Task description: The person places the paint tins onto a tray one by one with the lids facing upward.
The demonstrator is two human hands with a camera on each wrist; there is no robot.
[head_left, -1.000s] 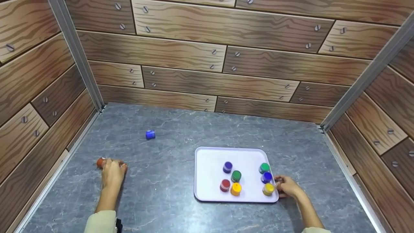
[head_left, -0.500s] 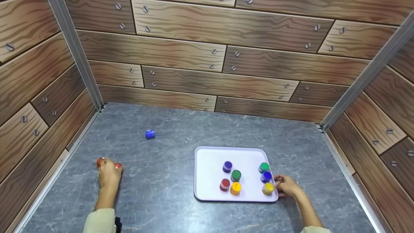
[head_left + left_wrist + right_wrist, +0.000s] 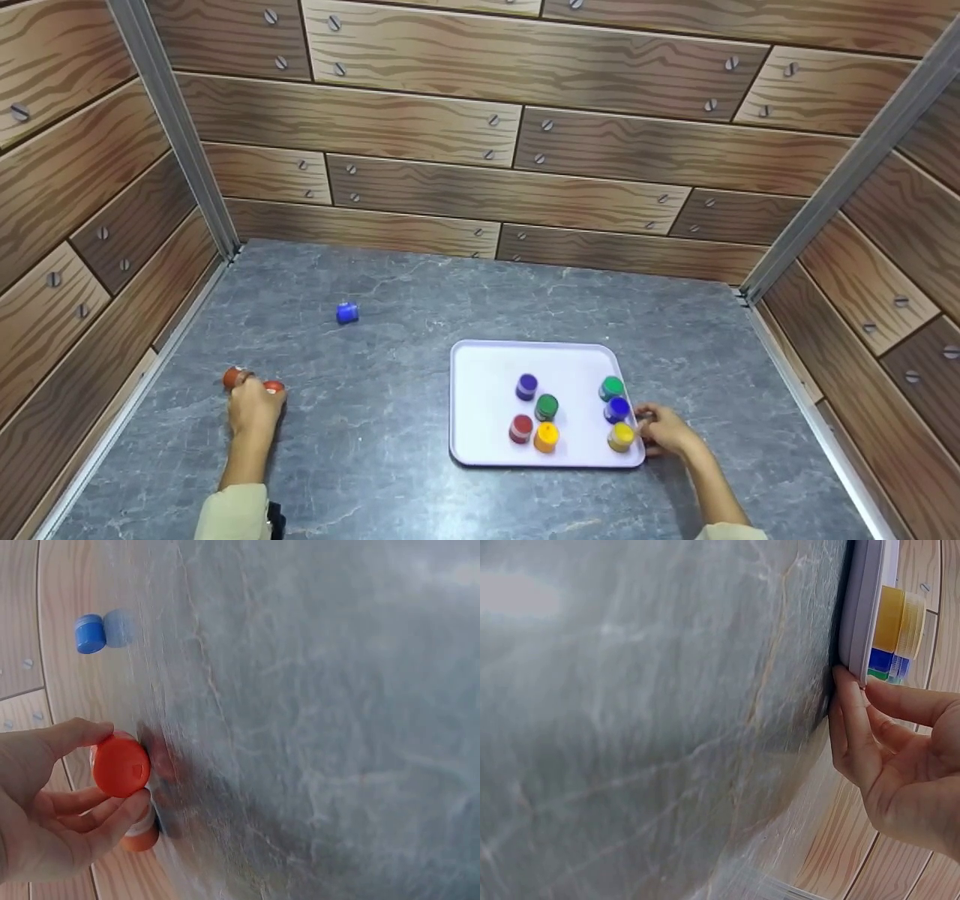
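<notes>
My left hand [image 3: 253, 409] is low over the left of the table. It pinches a small red paint jar [image 3: 121, 766] between thumb and fingertips, its round end turned toward the wrist camera. Just beyond the fingers lies an orange-brown paint jar [image 3: 234, 377], partly hidden behind them in the left wrist view. My right hand [image 3: 667, 431] grips the right rim of a pale lilac tray [image 3: 480, 375], thumb on top and fingers beneath the edge. Near that thumb stands a yellow paint jar [image 3: 889, 619] on the tray, beside a blue jar [image 3: 617, 409] and a green jar [image 3: 612, 388].
A blue paint jar [image 3: 347, 313] lies farther back on the grey marbled table [image 3: 375, 450]. Grouped mid-tray are purple [image 3: 526, 386], dark green [image 3: 547, 407], red [image 3: 520, 428] and orange [image 3: 546, 436] jars. Wood-patterned walls [image 3: 420, 180] enclose the table's back and sides.
My left hand has shifted slightly left, bringing the red jar closer to the orange-brown jar. My right hand and the tray have stayed in place.
</notes>
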